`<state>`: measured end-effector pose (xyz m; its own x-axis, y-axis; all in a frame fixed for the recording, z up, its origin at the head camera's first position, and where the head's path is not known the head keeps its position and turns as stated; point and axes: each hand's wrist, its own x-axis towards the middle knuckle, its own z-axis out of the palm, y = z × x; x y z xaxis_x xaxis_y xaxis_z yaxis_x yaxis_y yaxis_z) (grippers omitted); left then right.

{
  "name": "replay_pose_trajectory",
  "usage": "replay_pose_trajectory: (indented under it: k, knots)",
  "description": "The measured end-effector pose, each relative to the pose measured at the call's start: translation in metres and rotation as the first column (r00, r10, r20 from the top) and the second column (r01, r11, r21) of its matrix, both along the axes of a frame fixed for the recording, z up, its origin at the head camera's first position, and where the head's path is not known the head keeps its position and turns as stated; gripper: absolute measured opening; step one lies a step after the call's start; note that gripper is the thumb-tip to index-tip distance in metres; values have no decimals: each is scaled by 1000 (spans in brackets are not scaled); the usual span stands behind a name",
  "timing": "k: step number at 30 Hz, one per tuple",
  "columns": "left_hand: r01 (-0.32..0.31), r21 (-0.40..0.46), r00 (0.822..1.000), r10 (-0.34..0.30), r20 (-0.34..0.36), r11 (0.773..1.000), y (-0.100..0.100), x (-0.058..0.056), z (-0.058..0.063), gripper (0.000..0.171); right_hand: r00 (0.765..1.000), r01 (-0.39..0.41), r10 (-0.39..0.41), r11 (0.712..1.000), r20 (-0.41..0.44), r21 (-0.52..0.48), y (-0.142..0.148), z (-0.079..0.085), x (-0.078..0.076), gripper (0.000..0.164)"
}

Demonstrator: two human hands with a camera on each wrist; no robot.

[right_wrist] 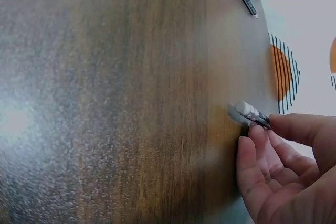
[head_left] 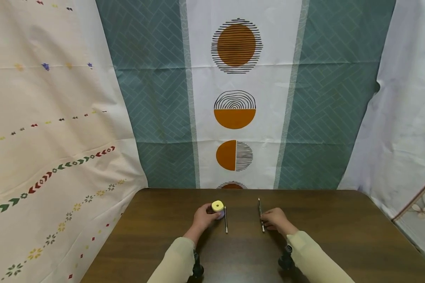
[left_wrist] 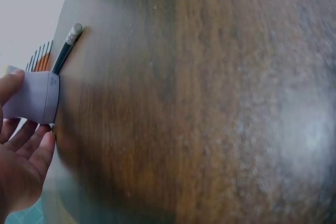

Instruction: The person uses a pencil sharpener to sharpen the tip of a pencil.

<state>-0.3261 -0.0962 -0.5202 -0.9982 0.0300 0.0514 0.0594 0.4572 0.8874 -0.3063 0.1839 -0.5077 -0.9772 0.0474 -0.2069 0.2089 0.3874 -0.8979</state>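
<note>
My left hand (head_left: pixel 201 220) holds a small pencil sharpener (head_left: pixel 217 206) by its side, fingers and thumb around its lavender body (left_wrist: pixel 32 95). Its yellow top with a dark hole faces up. Just right of it lies a dark pencil (head_left: pixel 226 222), its eraser end toward me. On the other side, my right hand (head_left: pixel 277 219) pinches a second dark pencil (head_left: pixel 260 210) between thumb and fingers. That pencil's white eraser end (right_wrist: pixel 243 107) points toward me, low over the table in the right wrist view.
Both hands are over a brown wooden table (head_left: pixel 241 251) with rounded far corners. A hanging cloth (head_left: pixel 163 118) with orange circles and green panels rises behind the far edge. Patterned light cloths (head_left: pixel 56 137) hang at the left and right. Each wrist carries a dark camera.
</note>
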Motion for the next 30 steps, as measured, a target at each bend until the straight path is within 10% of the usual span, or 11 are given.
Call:
replay_pose_trajectory:
  k: [30]
  knots:
    - [1, -39, 994, -5, -106, 999, -21, 3, 13, 53, 1000, 18, -17, 995, 5, -95, 8, 5, 13, 35]
